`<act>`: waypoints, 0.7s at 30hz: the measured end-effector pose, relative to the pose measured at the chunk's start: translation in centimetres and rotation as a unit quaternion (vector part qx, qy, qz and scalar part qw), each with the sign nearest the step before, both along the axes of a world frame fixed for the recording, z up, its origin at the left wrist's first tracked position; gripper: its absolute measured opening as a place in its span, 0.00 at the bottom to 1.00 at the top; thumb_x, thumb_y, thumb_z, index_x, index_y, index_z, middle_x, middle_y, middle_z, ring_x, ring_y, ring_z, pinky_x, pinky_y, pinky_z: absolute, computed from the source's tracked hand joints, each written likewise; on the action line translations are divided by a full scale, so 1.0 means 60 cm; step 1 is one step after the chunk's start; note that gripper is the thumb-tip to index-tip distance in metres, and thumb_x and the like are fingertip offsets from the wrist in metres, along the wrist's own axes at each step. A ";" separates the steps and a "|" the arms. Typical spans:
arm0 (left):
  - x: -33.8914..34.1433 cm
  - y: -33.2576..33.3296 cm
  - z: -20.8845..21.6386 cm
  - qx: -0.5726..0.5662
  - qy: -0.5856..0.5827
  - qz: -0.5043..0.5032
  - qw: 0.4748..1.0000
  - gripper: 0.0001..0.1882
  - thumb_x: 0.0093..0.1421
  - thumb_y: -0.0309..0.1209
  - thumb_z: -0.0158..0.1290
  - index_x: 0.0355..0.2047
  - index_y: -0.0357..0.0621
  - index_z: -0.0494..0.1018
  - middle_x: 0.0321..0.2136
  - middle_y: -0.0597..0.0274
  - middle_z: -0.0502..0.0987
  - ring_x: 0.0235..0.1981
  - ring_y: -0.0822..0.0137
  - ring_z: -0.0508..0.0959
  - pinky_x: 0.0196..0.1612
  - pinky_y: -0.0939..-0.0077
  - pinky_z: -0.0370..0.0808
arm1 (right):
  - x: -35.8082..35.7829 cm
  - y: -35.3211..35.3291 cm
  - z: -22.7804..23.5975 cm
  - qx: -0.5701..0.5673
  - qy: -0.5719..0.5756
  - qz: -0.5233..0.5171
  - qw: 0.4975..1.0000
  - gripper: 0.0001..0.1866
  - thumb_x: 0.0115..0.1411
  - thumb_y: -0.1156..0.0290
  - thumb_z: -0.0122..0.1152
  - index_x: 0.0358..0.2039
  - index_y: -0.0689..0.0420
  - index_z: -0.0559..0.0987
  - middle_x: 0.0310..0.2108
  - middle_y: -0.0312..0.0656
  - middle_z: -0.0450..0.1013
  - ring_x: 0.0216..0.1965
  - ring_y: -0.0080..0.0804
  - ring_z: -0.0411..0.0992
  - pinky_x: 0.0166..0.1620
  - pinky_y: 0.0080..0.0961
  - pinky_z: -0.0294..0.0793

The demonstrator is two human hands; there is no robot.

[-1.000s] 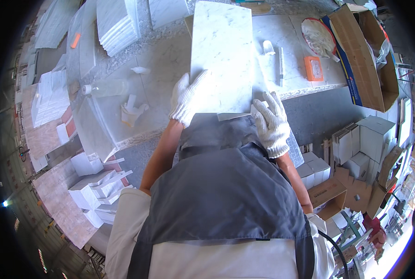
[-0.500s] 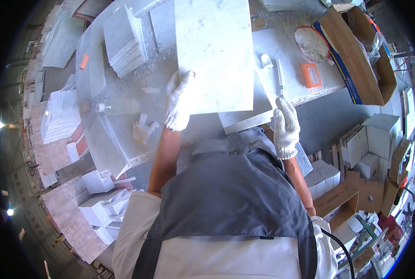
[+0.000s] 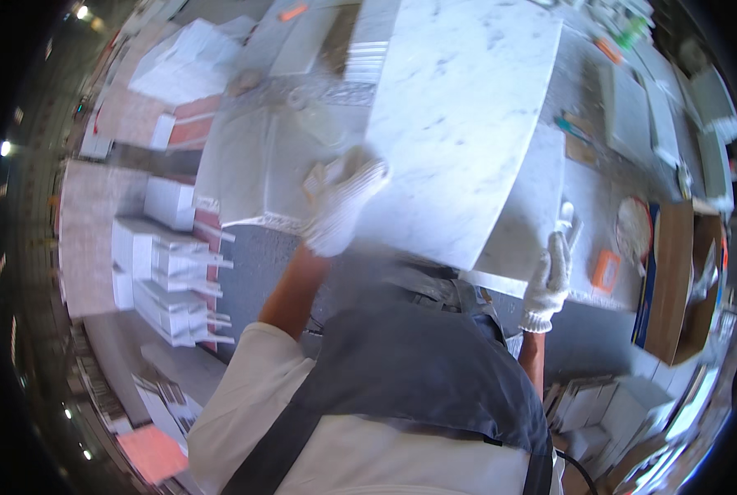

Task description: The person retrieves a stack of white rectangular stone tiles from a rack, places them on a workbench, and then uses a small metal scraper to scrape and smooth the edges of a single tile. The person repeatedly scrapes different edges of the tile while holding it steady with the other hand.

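A large white marble slab (image 3: 467, 124) with grey veins stretches away from me over the worktable (image 3: 236, 157). At its left edge is my gloved left hand (image 3: 343, 202), closed on the rim; motion blurs it a little. My right hand (image 3: 548, 280), also in a white knit glove, is off the slab near the table's front edge. Its fingers are stretched out, and I see nothing held in them. A second pale slab (image 3: 525, 198) lies partly under the large one. Behind my left hand is a clear plastic bottle (image 3: 317, 120).
To the right stand an open cardboard box (image 3: 673, 285), a small orange square item (image 3: 606, 271) and a round white piece with a red rim (image 3: 635, 231). Stacked thin slabs (image 3: 368, 58) lie beyond the bottle. White blocks (image 3: 183, 66) sit on pallets at the left.
The view has swung, so the table and its surroundings appear shifted and turned. The large slab now slants up to the right. My left hand stays at its edge; my right stays off it.
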State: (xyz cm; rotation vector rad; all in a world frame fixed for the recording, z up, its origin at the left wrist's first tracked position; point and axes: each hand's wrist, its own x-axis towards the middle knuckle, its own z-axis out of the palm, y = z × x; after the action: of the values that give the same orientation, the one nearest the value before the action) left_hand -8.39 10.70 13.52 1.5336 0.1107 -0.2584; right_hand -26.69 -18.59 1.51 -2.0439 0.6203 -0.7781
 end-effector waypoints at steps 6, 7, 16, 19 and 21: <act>-0.010 0.293 0.034 0.291 -0.072 0.116 0.947 0.25 0.71 0.41 0.53 0.59 0.33 0.72 0.48 0.62 0.78 0.48 0.72 0.75 0.50 0.73 0.74 | 0.050 -0.029 -0.008 -0.187 0.070 0.075 0.977 0.22 0.65 0.74 0.60 0.59 0.64 0.75 0.67 0.55 0.65 0.72 0.51 0.56 0.73 0.47 0.53; -0.005 0.332 0.034 0.275 -0.131 0.087 0.949 0.26 0.71 0.42 0.52 0.60 0.33 0.72 0.48 0.63 0.78 0.48 0.72 0.76 0.50 0.73 0.74 | 0.053 -0.030 -0.010 -0.209 0.086 0.078 0.971 0.23 0.63 0.75 0.61 0.59 0.64 0.75 0.67 0.57 0.65 0.73 0.53 0.55 0.73 0.52 0.52; 0.105 0.586 -0.104 0.077 0.007 0.170 0.982 0.27 0.69 0.45 0.56 0.58 0.35 0.73 0.47 0.64 0.79 0.45 0.73 0.78 0.47 0.77 0.76 | 0.070 -0.005 -0.026 -0.301 0.109 0.002 0.947 0.19 0.61 0.73 0.65 0.52 0.65 0.80 0.56 0.56 0.74 0.63 0.56 0.67 0.68 0.48 0.63; 0.154 0.664 -0.179 0.098 0.071 0.165 0.979 0.27 0.69 0.45 0.56 0.58 0.34 0.73 0.47 0.62 0.79 0.44 0.72 0.78 0.46 0.75 0.76 | 0.073 -0.001 -0.019 -0.272 0.131 -0.003 0.953 0.18 0.62 0.73 0.63 0.51 0.65 0.81 0.54 0.56 0.75 0.62 0.55 0.69 0.68 0.46 0.64; 0.177 0.707 -0.220 0.160 0.050 0.150 0.974 0.28 0.70 0.45 0.55 0.59 0.33 0.72 0.50 0.59 0.78 0.46 0.67 0.78 0.49 0.72 0.76 | 0.075 0.001 -0.016 -0.247 0.118 -0.008 0.962 0.17 0.63 0.72 0.63 0.51 0.64 0.81 0.53 0.54 0.77 0.59 0.54 0.72 0.66 0.45 0.66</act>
State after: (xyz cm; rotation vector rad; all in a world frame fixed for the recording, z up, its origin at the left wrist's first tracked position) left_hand 2.22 53.11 0.31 1.7962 0.4795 -0.0777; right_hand -22.20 -18.50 0.57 -2.6207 0.6188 -0.7581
